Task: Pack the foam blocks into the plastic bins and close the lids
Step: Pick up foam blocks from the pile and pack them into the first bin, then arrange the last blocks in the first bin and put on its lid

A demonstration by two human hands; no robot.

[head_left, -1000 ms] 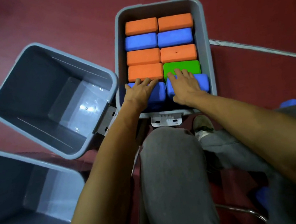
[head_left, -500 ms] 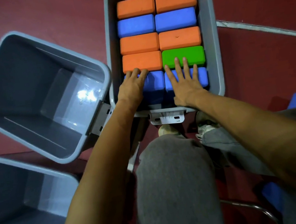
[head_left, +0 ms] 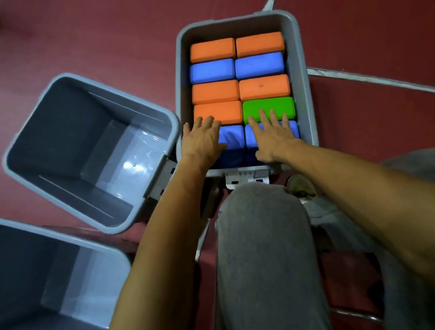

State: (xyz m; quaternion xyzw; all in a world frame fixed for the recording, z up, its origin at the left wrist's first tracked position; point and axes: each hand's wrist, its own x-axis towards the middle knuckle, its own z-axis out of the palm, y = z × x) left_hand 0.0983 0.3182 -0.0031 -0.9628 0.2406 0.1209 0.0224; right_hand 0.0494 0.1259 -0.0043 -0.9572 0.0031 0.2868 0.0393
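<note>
A grey plastic bin stands on the red floor ahead of me, filled with foam blocks in two columns: orange, blue, orange, then an orange block beside a green block, and two blue blocks nearest me. My left hand lies flat on the near left blue block, fingertips reaching the orange one. My right hand presses flat on the near right blue block, fingers spread onto the green one. No lid is on this bin.
An open, empty grey bin stands tilted to the left, touching the packed bin's corner. Another open grey bin sits at the lower left. My grey-trousered knees are just below the packed bin. A white floor line runs at the right.
Both hands stay flat on the two near blue blocks. The view has shifted, so the bins sit lower in the frame than half a second ago.
</note>
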